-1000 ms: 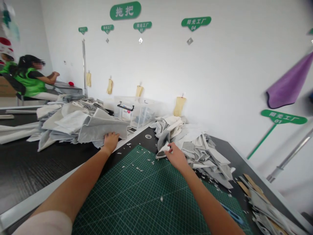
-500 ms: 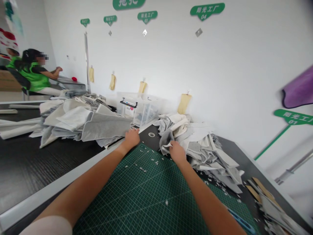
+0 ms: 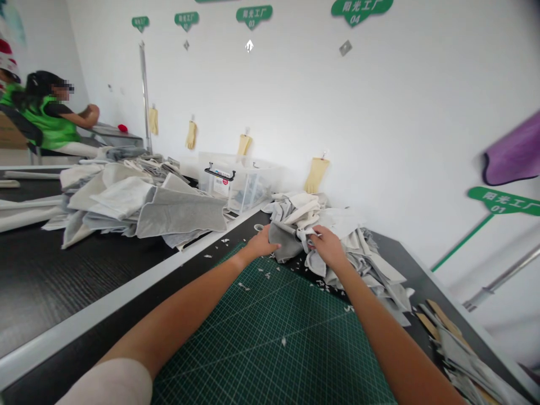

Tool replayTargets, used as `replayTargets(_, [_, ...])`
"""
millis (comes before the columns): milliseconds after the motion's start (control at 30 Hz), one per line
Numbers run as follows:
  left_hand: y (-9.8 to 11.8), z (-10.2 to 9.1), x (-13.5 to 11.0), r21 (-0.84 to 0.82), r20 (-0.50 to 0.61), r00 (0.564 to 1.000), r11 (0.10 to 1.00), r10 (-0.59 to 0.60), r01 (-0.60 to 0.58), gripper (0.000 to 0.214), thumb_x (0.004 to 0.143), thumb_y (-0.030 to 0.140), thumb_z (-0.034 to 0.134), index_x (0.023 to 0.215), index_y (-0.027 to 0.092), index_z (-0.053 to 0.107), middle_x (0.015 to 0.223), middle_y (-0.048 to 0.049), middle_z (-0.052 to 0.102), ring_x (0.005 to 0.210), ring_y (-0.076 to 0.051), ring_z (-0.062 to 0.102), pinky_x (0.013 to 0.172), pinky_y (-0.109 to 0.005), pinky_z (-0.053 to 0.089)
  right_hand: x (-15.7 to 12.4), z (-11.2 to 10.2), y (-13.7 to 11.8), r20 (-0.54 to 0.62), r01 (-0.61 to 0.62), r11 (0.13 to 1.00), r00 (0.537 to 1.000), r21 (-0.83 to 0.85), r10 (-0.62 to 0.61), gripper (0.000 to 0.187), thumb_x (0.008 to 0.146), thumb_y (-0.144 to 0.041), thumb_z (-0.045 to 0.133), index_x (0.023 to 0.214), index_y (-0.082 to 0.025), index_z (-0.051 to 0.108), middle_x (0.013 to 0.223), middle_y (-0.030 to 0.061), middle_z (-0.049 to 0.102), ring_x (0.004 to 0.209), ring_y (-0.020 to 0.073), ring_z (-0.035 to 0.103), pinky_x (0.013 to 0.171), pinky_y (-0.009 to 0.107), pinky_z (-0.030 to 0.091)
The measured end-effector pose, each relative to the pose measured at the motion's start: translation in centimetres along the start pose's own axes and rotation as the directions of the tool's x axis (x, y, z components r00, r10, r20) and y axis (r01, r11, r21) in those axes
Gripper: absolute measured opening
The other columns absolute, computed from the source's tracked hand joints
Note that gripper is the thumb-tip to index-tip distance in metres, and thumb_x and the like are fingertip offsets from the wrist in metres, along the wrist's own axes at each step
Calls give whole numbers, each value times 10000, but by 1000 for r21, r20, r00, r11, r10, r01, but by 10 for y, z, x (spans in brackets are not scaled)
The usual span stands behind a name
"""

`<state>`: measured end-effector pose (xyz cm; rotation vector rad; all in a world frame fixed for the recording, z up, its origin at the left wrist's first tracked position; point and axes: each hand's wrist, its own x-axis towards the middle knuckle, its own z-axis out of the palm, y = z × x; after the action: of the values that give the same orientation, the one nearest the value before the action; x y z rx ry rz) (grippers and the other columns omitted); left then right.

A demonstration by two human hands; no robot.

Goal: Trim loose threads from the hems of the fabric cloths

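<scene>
A grey cloth piece (image 3: 285, 241) is stretched between my two hands beyond the far edge of the green cutting mat (image 3: 270, 332). My left hand (image 3: 260, 243) grips its left side, with the thumb in front. Fingers closed, my right hand (image 3: 328, 245) pinches a pale, bunched edge on the cloth's right side. Directly behind and to the right lies a heap of grey and white cloth pieces (image 3: 343, 225). Small white scraps (image 3: 266, 274) are scattered on the mat and the black tabletop.
A larger cloth pile (image 3: 113, 197) lies to the left, past a pale table edge strip (image 3: 105, 301). A clear plastic box (image 3: 236, 183) stands against the wall. Cardboard and cloth strips (image 3: 459, 343) lie at right. A person in a green vest (image 3: 54, 121) sits far left.
My left hand has moved right, from the left pile's side to the grey cloth, and now grips it. My right hand has shifted slightly right and up, still holding cloth.
</scene>
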<state>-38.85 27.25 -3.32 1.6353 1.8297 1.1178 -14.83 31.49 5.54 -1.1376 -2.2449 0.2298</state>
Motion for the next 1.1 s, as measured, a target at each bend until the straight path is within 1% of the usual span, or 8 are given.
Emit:
replayTargets(233, [11, 32, 18, 232, -99, 975, 948, -197, 216, 968, 694, 517, 776, 1465, 131, 337, 1389, -298, 492, 1252, -401, 543, 981, -447, 437, -16, 19, -5, 263, 40, 996, 964, -73, -20, 223, 832, -228, 540, 952, -201, 726, 949, 34, 722, 865, 185, 635, 773, 245, 423])
replayTargets(433, [14, 30, 32, 194, -98, 948, 929, -302, 316, 475, 788, 326, 730, 1137, 27, 610, 1209, -345, 604, 1208, -387, 587, 941, -397, 451, -29, 45, 13, 539, 57, 997, 842, -59, -17, 316, 709, -153, 652, 1012, -166, 738, 968, 42, 736, 864, 186, 648, 763, 233, 441])
replayTargets(533, [19, 20, 33, 196, -102, 954, 934, -283, 299, 357, 865, 280, 638, 1155, 75, 605, 1188, -296, 637, 1180, -372, 613, 949, -420, 457, -33, 52, 18, 515, 63, 997, 857, -39, -34, 341, 719, -104, 588, 1022, -159, 737, 986, 46, 735, 882, 178, 647, 772, 225, 437])
replayTargets(633, [29, 1, 27, 226, -293, 949, 956, -117, 187, 362, 976, 288, 460, 1284, 104, 506, 1155, -243, 659, 1141, -327, 637, 952, -411, 452, -35, 52, 18, 504, 48, 998, 863, -35, -24, 377, 743, -78, 527, 1041, -172, 738, 990, 41, 735, 898, 174, 646, 781, 222, 430])
replayTargets(733, [43, -28, 22, 294, -451, 891, 952, 55, 90, 391, 1040, 303, 288, 1338, 98, 437, 1180, -219, 644, 1147, -281, 630, 959, -365, 433, -39, 50, 15, 494, 26, 997, 869, -67, 11, 366, 794, -98, 505, 1068, -188, 730, 976, 36, 732, 893, 173, 644, 787, 227, 424])
replayTargets(933, [51, -72, 21, 420, -474, 872, 901, 118, 106, 297, 1010, 294, 386, 1250, 141, 471, 1001, -155, 707, 960, -266, 687, 830, -336, 455, -61, 58, -18, 239, 158, 974, 964, -164, -116, 296, 958, -308, 486, 1167, -187, 658, 1119, 85, 659, 978, 186, 600, 862, 258, 401])
replayTargets(1033, [43, -73, 18, 366, -538, 834, 925, 124, 99, 280, 1016, 302, 367, 1236, 164, 469, 979, -138, 707, 916, -255, 687, 800, -333, 450, -70, 72, -34, 230, 302, 928, 940, -218, -252, 262, 967, -343, 507, 1128, -196, 654, 1118, 82, 645, 1044, 207, 569, 915, 285, 379])
replayTargets(1100, [37, -70, 16, 317, -549, 827, 946, 120, 74, 261, 1013, 313, 381, 1217, 182, 478, 972, -130, 703, 903, -244, 682, 798, -328, 445, -71, 79, -34, 258, 301, 905, 939, -302, -226, 219, 967, -312, 507, 1029, -185, 674, 1068, 87, 655, 1021, 220, 572, 903, 302, 378])
